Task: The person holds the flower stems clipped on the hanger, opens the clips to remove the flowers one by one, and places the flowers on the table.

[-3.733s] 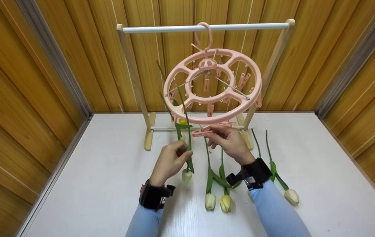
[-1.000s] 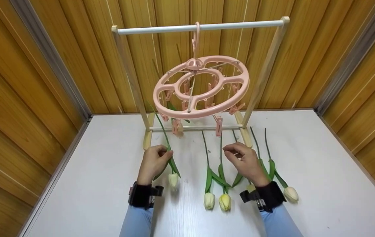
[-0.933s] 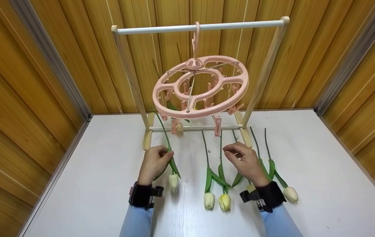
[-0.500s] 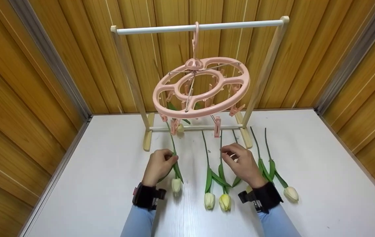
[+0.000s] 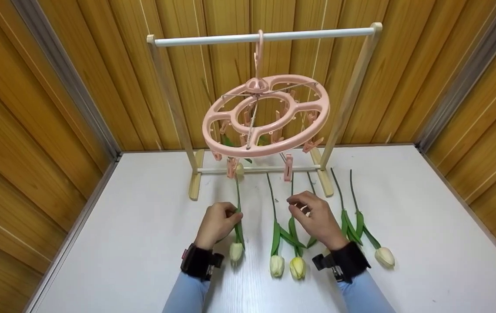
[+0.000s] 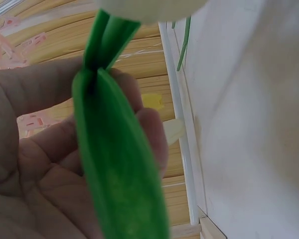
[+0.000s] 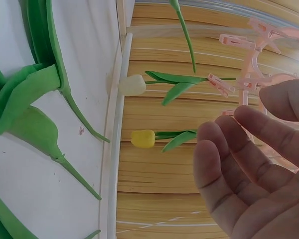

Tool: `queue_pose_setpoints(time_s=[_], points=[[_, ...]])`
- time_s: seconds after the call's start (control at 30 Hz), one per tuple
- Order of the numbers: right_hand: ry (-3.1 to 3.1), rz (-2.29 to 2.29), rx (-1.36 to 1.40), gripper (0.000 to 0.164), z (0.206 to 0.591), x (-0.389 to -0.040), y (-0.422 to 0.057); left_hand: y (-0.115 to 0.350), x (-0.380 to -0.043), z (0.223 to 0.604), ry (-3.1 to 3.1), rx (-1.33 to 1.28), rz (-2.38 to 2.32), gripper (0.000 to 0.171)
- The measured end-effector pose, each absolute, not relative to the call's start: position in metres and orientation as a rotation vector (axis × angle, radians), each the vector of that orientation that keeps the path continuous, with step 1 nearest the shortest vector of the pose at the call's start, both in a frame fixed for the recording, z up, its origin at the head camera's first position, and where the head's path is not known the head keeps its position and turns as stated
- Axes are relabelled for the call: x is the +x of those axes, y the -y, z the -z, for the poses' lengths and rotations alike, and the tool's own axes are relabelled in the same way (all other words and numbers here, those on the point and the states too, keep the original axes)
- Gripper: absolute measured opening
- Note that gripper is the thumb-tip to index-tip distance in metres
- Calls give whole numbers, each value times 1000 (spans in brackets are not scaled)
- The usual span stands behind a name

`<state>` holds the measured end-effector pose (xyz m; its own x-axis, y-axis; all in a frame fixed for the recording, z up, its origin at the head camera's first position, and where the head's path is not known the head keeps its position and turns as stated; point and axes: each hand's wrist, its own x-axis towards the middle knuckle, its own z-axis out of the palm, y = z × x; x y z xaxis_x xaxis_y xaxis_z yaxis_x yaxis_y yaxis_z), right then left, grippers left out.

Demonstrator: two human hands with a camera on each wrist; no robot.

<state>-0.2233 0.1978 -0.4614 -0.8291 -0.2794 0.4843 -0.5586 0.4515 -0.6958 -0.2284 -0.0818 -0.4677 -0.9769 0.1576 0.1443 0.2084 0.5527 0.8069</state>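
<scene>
My left hand [image 5: 218,224] pinches a white artificial tulip [image 5: 236,252] by its stem near the leaves, bloom pointing down; a green leaf [image 6: 117,164] crosses the palm in the left wrist view. My right hand [image 5: 315,216] is held over the lying flowers, fingers loosely bent, nothing between them. Above both hands hangs a round pink clip hanger [image 5: 267,150] with several clothespins [image 5: 288,167]. In the right wrist view a white tulip [image 7: 133,85] hangs upside down from a clothespin [image 7: 221,85], and a yellow tulip [image 7: 142,139] hangs beside it, its stem end hidden behind my fingers.
A wooden rack with a white crossbar [image 5: 204,40] carries the hanger. On the white table [image 5: 143,243] lie several more tulips, among them a white one [image 5: 277,265], a yellow one [image 5: 297,267] and another white one [image 5: 385,257] at the right. Wood-patterned walls enclose the table.
Earlier my right hand held a clothespin; it has let go and drawn back. The hanger has turned. My left hand dipped left, then came back rightward and nearer with the tulip.
</scene>
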Motion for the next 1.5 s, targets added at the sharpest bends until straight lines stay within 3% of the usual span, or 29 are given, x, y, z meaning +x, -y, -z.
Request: queue_pose_setpoints(time_s=[1.5], points=[[2533, -1278, 771, 14, 473, -223, -190, 57, -225, 490, 2809, -434, 1281, 6]])
